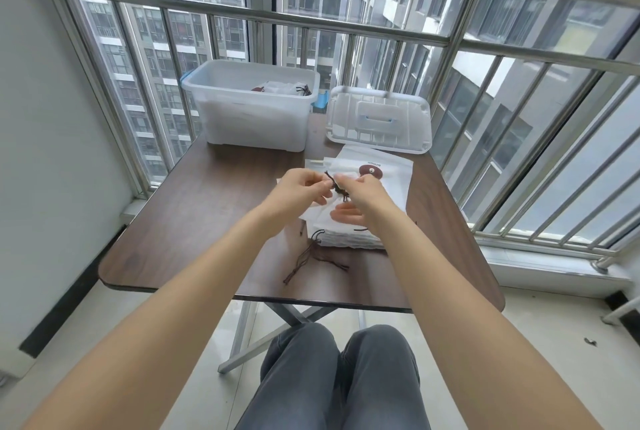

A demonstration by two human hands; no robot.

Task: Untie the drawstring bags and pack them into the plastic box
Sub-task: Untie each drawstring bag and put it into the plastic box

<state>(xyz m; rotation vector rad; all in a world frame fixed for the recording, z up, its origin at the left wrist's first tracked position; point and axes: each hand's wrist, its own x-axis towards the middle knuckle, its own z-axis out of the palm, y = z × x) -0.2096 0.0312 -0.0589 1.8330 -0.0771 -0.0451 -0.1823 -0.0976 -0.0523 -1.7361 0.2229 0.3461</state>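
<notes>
Balcony table (194, 221), both hands (304, 187) pinching drawstring (335, 186) between them

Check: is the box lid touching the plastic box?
Apart. The head view shows the lid lying flat to the right of the plastic box, with a strip of brown table visible between them.

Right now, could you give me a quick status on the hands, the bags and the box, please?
Left hand and right hand both pinching dark drawstring over bag stack. Plastic box open, bags inside; lid beside it. Nothing blocking.
</notes>
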